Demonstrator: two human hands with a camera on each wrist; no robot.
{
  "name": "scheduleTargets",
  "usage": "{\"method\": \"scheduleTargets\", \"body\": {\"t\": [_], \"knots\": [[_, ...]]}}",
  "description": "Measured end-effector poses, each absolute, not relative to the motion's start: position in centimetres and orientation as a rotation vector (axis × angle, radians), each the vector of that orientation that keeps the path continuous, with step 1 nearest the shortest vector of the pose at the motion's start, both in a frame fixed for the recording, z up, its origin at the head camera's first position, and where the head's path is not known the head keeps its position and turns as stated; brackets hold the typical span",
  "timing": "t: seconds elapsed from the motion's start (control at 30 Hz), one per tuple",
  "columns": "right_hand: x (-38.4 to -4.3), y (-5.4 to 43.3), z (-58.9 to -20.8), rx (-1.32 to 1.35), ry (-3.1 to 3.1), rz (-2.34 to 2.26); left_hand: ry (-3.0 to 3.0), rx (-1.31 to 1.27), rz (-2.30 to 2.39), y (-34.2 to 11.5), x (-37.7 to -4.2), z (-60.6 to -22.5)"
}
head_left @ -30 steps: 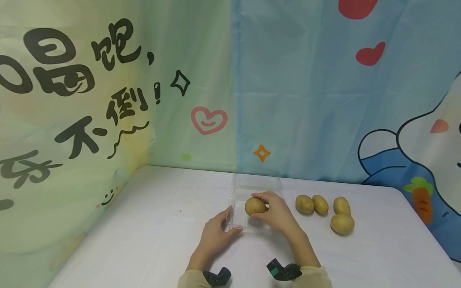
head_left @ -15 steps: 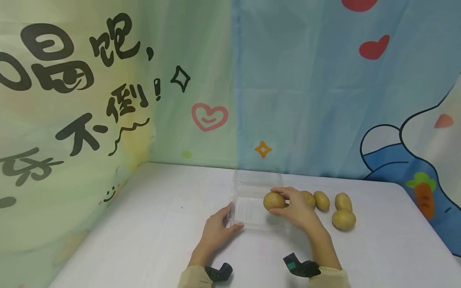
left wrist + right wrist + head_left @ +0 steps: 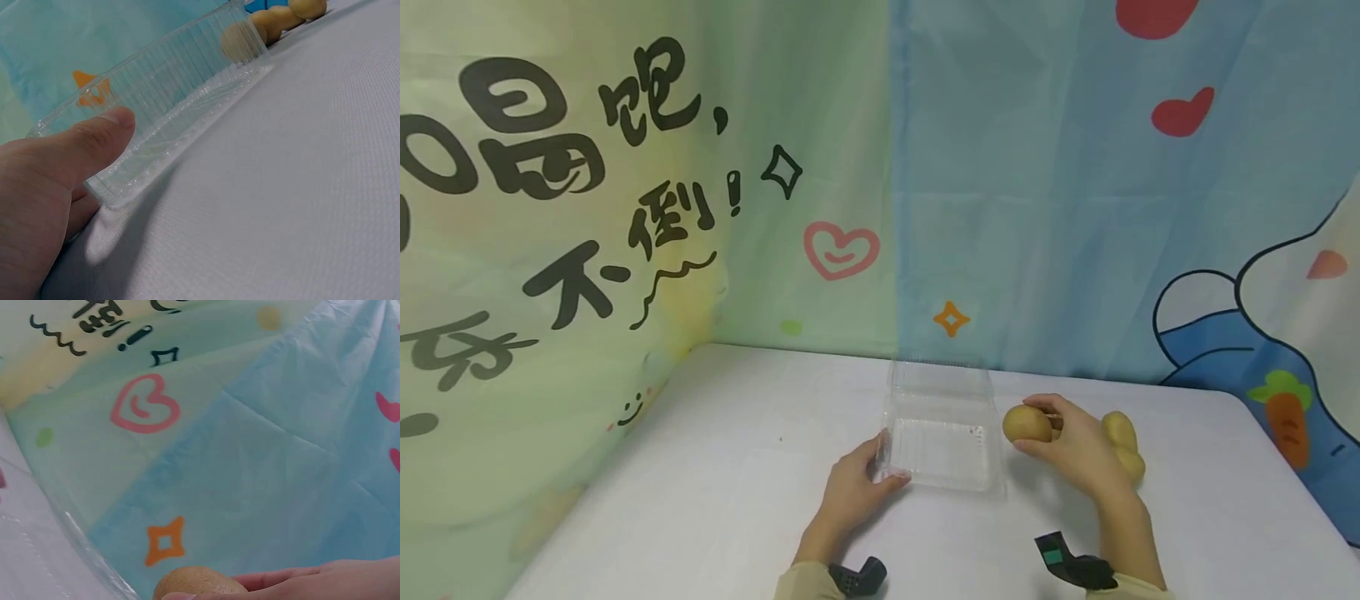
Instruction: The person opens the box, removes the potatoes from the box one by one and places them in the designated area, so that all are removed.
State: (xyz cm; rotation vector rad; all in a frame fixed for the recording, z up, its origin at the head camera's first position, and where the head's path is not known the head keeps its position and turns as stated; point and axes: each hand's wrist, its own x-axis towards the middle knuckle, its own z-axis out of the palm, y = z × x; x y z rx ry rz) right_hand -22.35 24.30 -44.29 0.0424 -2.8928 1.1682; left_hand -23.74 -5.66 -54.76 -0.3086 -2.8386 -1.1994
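Observation:
A clear plastic clamshell box (image 3: pixel 942 454) lies open on the white table, its lid (image 3: pixel 942 379) folded back toward the curtain. My left hand (image 3: pixel 859 487) grips the box's near left corner; in the left wrist view its thumb (image 3: pixel 106 134) presses the outside of the ribbed wall. Just right of the box, my right hand (image 3: pixel 1078 442) holds a potato (image 3: pixel 1027 423) between thumb and fingers. The right wrist view catches only the top of this potato (image 3: pixel 197 581) at its lower edge. Nothing lies inside the box.
Right of my right hand, a smaller potato (image 3: pixel 1120 431) sits behind a larger one (image 3: pixel 1131 465), partly covered by the hand. Other potatoes are hidden behind that hand. A printed curtain (image 3: pixel 1037 208) closes off the table's (image 3: pixel 737 483) back and left sides.
My right hand has carried the potato rightward, from over the box to beyond its right edge, and now covers the nearer potatoes. My left hand keeps its grip on the box.

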Motion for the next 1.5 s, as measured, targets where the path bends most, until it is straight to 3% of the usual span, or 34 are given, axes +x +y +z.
{"method": "scheduleTargets", "body": {"t": [0.5,1.5], "knots": [[-21.5,27.9,-44.6,-0.130,-2.945,1.110,-2.841,-0.300,-1.212,-5.5,-23.7,-54.9],[-22.0,29.8,-46.4,-0.263,-3.117,0.936,-2.817,-0.316,-1.211,-5.5,-23.7,-55.1]]}}
